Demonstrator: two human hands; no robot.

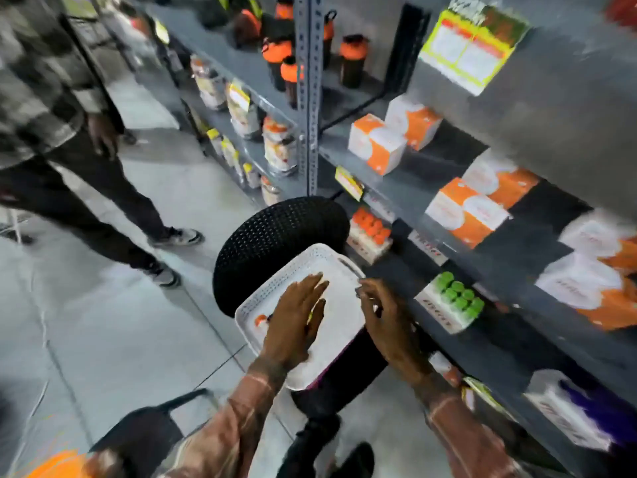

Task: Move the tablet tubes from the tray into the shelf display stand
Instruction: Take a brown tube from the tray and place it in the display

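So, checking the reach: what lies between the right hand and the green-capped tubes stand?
Head view: only bare dark shelf lies between the right hand and the green-capped tubes stand.

A white tray (344, 298) with perforated walls and a slotted handle at its far end lies tilted across a black mesh stool, its long axis running away from the viewer. One tablet tube (261, 320) with an orange cap lies on its side near the tray's left wall, partly hidden; the picture is blurred, so its label cannot be read. On the grey shelf to the right stand two white display stands: one (368, 235) holds upright tubes with orange caps packed closely together, and the nearer one (450, 303) holds upright tubes with green caps in tight rows.
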